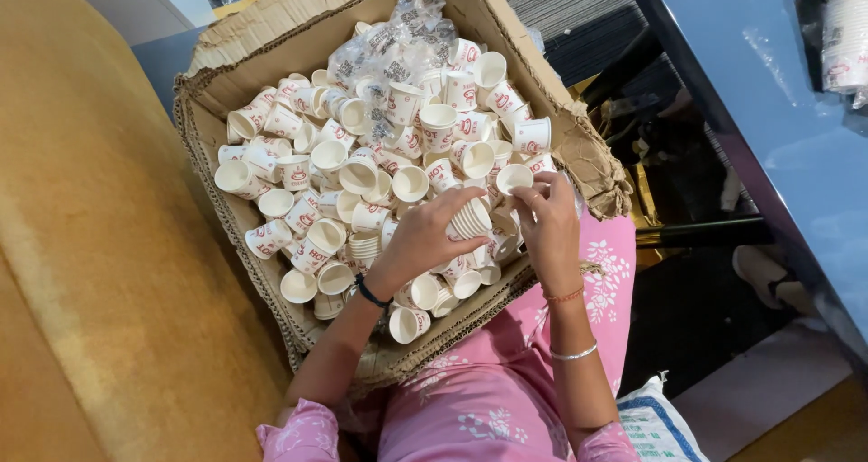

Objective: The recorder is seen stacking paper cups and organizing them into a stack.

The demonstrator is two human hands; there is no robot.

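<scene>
I see the left hand [423,238] with fingers curled tight around a nested stack of cups [470,219]. The right hand [548,220] pinches a single cup [514,178] by its rim. The stack is white ribbed paper, lying near level above the cardboard box [217,60], long axis running left-right, open mouths facing the right hand. Loose cups [357,174] with red print fill the box.
</scene>
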